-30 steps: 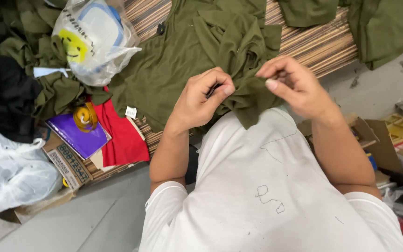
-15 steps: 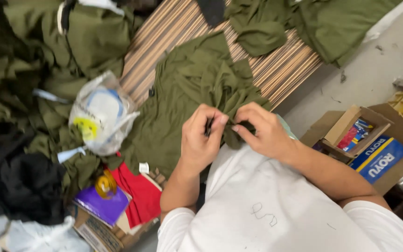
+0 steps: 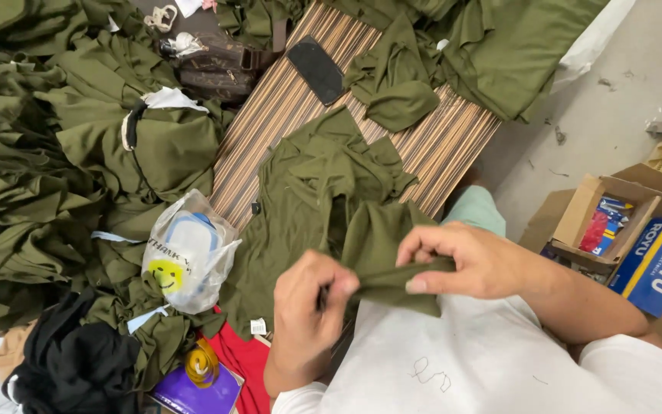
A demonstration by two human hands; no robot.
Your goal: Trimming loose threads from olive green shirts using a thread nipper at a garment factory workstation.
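Observation:
An olive green garment [image 3: 323, 199] lies crumpled on the striped table [image 3: 285, 115] in front of me. Both hands pinch one fold of it close to my white shirt. My left hand [image 3: 308, 310] grips the fold's left end with thumb and fingers closed. My right hand [image 3: 473, 261] holds the same fold from the right, fingers wrapped over the cloth. A small white tag [image 3: 258, 326] shows at the garment's lower edge.
Heaps of olive garments [image 3: 63, 176] fill the left side and the far end [image 3: 499, 46]. A clear plastic bag [image 3: 185, 261] with a yellow face print lies left of the garment. A black flat object [image 3: 316, 69], red cloth [image 3: 239, 364], black cloth [image 3: 78, 368], open cardboard boxes [image 3: 614, 230] at right.
The view has swung further up the table, showing more garment heaps. My hands have dropped lower and closer to my chest, still pinching the olive cloth between them.

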